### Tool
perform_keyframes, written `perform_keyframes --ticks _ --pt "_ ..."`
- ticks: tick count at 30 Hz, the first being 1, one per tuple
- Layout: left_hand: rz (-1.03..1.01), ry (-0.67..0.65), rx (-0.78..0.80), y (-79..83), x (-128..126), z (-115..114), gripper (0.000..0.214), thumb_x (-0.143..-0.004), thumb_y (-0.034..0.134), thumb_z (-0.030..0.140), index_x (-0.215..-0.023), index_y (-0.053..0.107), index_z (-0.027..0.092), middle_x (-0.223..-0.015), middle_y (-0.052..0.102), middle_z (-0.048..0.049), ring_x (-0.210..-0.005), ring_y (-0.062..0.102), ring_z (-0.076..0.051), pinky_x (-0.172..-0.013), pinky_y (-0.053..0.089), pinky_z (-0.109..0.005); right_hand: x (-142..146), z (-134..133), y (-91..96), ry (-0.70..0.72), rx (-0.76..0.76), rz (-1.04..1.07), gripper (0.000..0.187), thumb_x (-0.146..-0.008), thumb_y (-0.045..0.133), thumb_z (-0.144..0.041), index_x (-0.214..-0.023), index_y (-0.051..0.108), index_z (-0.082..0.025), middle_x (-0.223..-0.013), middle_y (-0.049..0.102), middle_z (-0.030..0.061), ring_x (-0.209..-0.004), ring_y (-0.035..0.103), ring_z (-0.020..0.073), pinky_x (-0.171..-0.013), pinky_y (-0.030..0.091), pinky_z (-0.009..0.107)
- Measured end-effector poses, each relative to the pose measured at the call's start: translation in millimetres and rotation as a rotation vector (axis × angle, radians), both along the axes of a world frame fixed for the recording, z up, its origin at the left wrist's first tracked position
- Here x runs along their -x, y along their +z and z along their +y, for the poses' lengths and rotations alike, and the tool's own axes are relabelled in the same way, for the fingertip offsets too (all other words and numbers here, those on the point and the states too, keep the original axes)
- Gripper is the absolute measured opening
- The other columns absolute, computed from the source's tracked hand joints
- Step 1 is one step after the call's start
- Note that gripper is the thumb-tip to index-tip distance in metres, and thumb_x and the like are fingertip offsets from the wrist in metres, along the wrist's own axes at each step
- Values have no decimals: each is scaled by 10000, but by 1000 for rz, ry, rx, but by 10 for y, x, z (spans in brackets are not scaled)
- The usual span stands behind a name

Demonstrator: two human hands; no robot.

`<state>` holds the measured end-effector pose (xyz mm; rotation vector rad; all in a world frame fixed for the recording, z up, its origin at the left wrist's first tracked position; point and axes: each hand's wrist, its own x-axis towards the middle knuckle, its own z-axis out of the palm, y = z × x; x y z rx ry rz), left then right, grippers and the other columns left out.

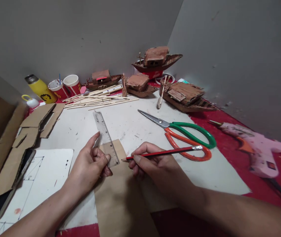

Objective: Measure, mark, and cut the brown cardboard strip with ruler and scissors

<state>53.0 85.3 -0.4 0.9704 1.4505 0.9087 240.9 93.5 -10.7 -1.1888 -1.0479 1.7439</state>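
Observation:
Between the thumb and fingers of my left hand [93,161] is a clear plastic ruler [105,131], its lower end over a brown cardboard strip [118,194]. My right hand [152,161] grips a red and black pencil [165,152]. The pencil's tip points left, close to the ruler's lower end; whether it touches the cardboard I cannot tell. Beyond my right hand lie scissors [166,124] with one green and one orange handle, blades pointing away to the left. White paper [78,125] lies under the cardboard.
Model boats [184,95] and thin wooden sticks [101,98] line the back, beside paper cups [71,85] and a yellow bottle [40,89]. A pink glue gun [258,144] lies right. Cut cardboard [29,135] and a paper with drawn lines [49,177] are left.

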Motion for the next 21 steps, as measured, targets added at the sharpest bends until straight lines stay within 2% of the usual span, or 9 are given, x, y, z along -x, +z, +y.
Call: perform_keyframes --ticks 16,21 --pt "15 9 11 20 -10 1 840 -830 639 137 -1540 192 160 -624 541 85 -430 595 -123 -474 462 -253 -26 -27 -13 40 -52 -41 170 -789 690 -322 -771 577 -195 -705 674 -3 -583 602 110 -546 483 224" --pt "24 6 18 10 -5 4 830 -834 644 144 -1535 204 200 -622 536 92 -431 602 -127 -461 463 -246 -31 -34 -17 35 -46 -57 177 -778 694 -329 -774 574 -199 -707 675 1 -579 602 121 -539 486 237"
